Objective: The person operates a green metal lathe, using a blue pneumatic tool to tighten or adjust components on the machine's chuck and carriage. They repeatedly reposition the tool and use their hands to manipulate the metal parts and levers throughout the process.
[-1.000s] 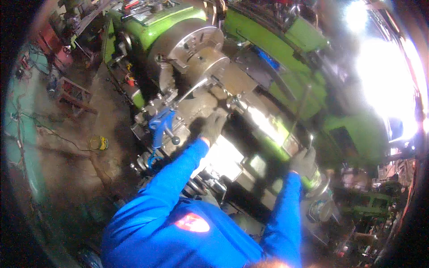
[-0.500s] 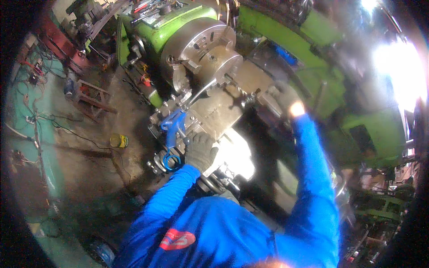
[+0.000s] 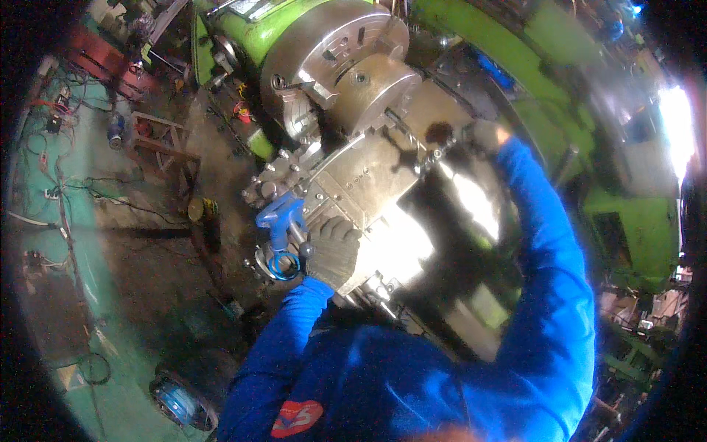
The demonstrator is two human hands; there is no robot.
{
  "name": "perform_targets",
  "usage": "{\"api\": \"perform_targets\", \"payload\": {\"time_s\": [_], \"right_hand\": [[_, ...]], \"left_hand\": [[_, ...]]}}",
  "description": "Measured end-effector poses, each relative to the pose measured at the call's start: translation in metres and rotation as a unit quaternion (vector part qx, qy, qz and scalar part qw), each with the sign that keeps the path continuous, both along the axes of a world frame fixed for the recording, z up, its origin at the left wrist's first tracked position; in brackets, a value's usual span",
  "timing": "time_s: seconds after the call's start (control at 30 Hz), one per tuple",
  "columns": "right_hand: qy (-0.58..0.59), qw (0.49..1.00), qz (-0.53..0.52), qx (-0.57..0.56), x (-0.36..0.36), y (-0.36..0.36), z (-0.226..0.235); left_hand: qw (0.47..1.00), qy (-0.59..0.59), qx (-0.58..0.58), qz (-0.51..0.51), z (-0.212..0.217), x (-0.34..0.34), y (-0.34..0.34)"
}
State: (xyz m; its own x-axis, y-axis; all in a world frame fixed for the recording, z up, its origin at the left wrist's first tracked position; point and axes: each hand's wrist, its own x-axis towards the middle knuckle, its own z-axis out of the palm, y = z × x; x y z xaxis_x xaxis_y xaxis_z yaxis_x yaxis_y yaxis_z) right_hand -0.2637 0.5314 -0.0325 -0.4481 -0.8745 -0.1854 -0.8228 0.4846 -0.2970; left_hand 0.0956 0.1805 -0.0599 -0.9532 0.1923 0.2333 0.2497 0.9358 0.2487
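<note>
I lean over a green lathe (image 3: 294, 29) with a large steel chuck (image 3: 335, 62). My left hand (image 3: 333, 250), in a grey glove, grips a black-knobbed handle on the steel carriage block (image 3: 361, 184), beside a blue lever (image 3: 280, 217). My right hand (image 3: 482, 136), also gloved, reaches up and across to the far side of the carriage and closes on a dark handle there. Both sleeves are bright blue.
The workshop floor (image 3: 147, 280) on the left is dirty, with cables and a red metal stand (image 3: 158, 136). A blue round object (image 3: 177, 401) lies near my feet. Strong glare washes out the right edge. More green machine parts (image 3: 626, 228) stand to the right.
My left hand dropped from the top of the carriage to its near handle. My right hand rose from the lower right to the far side of the carriage, and my view came closer.
</note>
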Motion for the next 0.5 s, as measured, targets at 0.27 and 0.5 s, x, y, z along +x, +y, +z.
{"api": "perform_targets", "payload": {"time_s": [0.27, 0.5], "right_hand": [[-0.336, 0.92, -0.202, -0.009, -0.004, -0.032, 0.021], [-0.051, 0.997, -0.038, -0.048, -0.001, -0.034, 0.006]], "left_hand": [[1.0, -0.008, -0.001, 0.009, 0.001, 0.0, -0.001], [1.0, -0.017, 0.01, 0.002, 0.0, -0.005, 0.001]]}}
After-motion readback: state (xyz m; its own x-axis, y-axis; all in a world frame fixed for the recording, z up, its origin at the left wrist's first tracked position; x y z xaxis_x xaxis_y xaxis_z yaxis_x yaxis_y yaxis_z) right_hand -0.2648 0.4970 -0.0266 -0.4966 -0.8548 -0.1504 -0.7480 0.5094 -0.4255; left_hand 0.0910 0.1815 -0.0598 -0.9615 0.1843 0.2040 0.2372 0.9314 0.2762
